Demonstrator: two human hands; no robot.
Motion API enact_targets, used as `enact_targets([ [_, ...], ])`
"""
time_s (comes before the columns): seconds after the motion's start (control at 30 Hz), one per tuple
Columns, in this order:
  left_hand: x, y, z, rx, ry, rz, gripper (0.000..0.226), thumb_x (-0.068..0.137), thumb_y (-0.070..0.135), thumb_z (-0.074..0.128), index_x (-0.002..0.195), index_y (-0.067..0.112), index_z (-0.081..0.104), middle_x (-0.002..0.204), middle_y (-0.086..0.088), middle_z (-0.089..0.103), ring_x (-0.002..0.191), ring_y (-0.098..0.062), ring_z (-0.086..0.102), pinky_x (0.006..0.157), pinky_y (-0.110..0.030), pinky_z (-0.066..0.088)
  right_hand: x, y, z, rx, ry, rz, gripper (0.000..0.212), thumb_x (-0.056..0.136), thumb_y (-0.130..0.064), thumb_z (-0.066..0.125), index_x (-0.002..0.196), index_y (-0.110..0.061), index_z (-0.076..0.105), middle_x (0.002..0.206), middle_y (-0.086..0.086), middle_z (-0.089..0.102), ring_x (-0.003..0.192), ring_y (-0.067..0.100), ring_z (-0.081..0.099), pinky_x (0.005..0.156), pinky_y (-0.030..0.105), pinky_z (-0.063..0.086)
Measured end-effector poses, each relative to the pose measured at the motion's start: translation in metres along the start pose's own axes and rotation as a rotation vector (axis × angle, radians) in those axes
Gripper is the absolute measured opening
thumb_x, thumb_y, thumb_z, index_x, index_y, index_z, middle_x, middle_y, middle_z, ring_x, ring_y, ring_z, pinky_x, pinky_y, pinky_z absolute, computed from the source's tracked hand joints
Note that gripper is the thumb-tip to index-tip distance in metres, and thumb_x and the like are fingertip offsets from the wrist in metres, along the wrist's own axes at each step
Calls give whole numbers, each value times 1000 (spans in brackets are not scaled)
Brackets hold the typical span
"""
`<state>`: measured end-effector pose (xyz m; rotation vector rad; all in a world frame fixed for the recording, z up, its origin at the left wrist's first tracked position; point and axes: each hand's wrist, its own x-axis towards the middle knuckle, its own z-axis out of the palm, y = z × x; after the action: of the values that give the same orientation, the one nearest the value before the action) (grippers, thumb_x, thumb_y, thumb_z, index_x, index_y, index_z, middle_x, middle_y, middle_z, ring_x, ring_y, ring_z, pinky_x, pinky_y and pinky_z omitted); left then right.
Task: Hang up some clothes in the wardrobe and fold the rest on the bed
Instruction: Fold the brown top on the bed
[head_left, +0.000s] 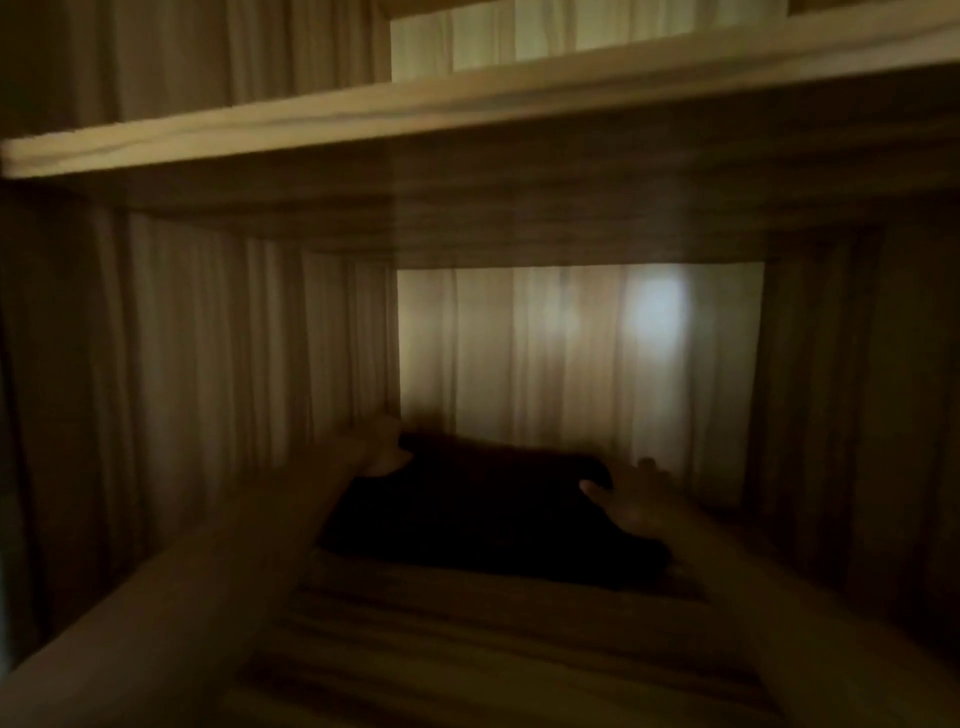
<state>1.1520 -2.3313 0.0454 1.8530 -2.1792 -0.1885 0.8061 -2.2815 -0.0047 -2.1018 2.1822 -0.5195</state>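
Note:
A dark folded garment (478, 514) lies on a wooden wardrobe shelf (467, 623), deep inside a dim compartment. My left hand (379, 447) grips the garment's far left corner, with the thumb on top. At the right edge, my right hand (634, 499) holds the garment: the thumb lies on top and the fingers reach toward the back wall. Both forearms stretch in from the bottom corners of the head view. The picture is dark and blurred, so the garment's shape is unclear.
Another wooden shelf (467, 119) runs across just above the compartment. Wooden side walls (208, 364) close it in left and right, and the pale back panel (571, 353) stands right behind the garment.

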Motion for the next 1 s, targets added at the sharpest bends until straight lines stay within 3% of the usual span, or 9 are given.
enact_targets([
  [0.07,10,-1,13,16,-26,5,49,99,39,57,144,21,51,144,1,49,132,-22,49,110,-31,39,4,-14,5,71,146,-46,62,100,-62,35,151,-28,38,151,15,41,134,39,42,109,47,38],
  [0.13,21,1,16,31,-33,-8,55,97,49,54,146,25,49,150,-3,48,133,-23,49,111,-35,39,13,-34,8,79,110,-157,67,95,-71,31,149,-33,40,155,10,38,138,36,40,111,49,36],
  [0.23,36,9,20,69,13,-22,60,99,55,46,151,28,40,156,-7,40,140,-27,41,115,-37,34,31,-56,21,-29,-52,-159,86,82,-89,15,156,-45,15,168,-4,3,153,34,4,115,69,7],
  [0.33,47,8,43,67,12,-64,75,88,77,31,152,39,34,162,-5,30,145,-28,34,119,-39,28,50,-54,43,20,-105,-33,95,71,-98,10,154,-53,5,168,-6,-9,152,37,-14,107,77,-9],
  [0.5,68,-9,72,-72,40,-105,73,87,78,22,149,43,38,159,-2,36,141,-26,41,117,-40,31,97,-35,85,36,-80,-93,100,53,-106,-6,145,-69,6,168,-9,5,153,34,-5,113,73,0],
  [0.67,80,-14,77,-115,73,-71,75,85,78,23,147,41,42,157,-2,40,138,-25,44,115,-40,34,83,-43,75,64,-37,-10,94,72,-98,12,154,-53,12,168,-1,1,153,36,-7,114,73,3],
  [0.87,30,5,86,277,473,131,51,102,54,22,145,37,44,139,-1,44,129,-23,38,103,-43,33,50,-47,73,-18,41,-42,87,76,-90,2,154,-53,2,168,2,-2,153,34,-6,113,73,-5],
  [0.93,8,10,81,352,435,139,64,97,58,5,150,36,35,145,-1,44,131,-25,40,103,-43,33,34,-46,71,-28,24,-55,84,77,-88,0,153,-54,-5,168,2,-9,153,32,-11,112,74,-6],
  [1.0,-12,8,77,313,291,147,67,96,67,8,156,39,17,161,-1,27,145,-25,26,117,-52,18,14,-42,64,6,-47,-79,85,75,-90,1,152,-55,-10,167,-1,-17,152,29,-16,112,75,-5],
])
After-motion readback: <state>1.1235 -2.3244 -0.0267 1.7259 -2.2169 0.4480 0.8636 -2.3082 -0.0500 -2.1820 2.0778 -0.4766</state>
